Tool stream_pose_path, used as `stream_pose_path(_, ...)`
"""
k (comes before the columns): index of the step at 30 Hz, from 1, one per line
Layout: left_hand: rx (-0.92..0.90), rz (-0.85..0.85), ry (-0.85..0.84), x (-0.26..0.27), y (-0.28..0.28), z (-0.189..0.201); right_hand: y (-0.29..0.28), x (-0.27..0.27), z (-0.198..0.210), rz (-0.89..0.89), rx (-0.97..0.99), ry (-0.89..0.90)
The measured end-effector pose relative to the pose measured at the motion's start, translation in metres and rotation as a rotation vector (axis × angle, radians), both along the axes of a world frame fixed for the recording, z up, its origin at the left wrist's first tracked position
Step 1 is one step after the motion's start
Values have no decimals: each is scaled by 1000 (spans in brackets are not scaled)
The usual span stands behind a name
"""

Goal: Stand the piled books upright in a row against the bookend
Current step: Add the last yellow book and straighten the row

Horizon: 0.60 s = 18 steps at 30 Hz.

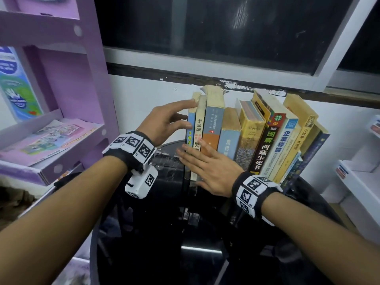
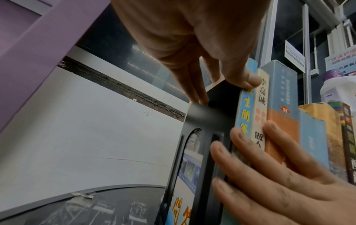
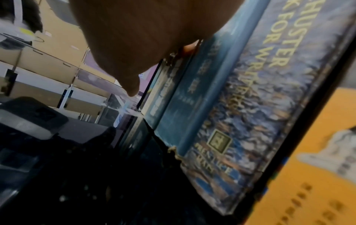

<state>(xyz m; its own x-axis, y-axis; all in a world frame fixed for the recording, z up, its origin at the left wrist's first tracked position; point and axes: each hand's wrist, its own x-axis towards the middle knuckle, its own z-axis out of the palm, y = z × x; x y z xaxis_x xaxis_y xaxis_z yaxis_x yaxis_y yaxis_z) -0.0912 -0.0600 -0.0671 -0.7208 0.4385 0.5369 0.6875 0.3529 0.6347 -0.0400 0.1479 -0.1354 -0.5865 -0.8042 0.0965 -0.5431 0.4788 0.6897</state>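
The forearms fill the near foreground of the head view; beyond them both hands work at the left end of the book row (image 1: 253,138).

Left hand (image 1: 166,122): grip spread, fingers (image 2: 200,97) straight on the top edge of the black bookend (image 2: 210,121), thumb on the spine of the blue end book (image 2: 243,115). Nothing is pinched.

Right hand (image 1: 207,167): grip spread flat, fingers pressed against the lower spines and the bookend's front edge. It holds nothing.

Location of the books: they stand on the dark glass tabletop (image 1: 168,173), directly ahead of the right grip and to the right of the left grip. The books next to the bookend stand near upright. The books farther right lean. No pile is visible.

Step in hand, as judged: closing and squaring the row against the bookend.

- Keep the left grip firm on the bookend so it does not slide on the glass.
- Push spines low with the flat right grip to bring them flush.
- Next, press the leaning right-hand books leftward until upright; left unsupported, they may topple.
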Motion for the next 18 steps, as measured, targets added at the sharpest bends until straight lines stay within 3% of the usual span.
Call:
stream_pose_path(11,28,-41,-16,3,0,2,0,-1,3,11,14,3)
stream_pose_path(15,-56,21,27,6,1,5,5,10,5,28,-24,2)
stream_pose_path(18,-161,107,148,8,3,9,18,18,5,19,-26,-16)
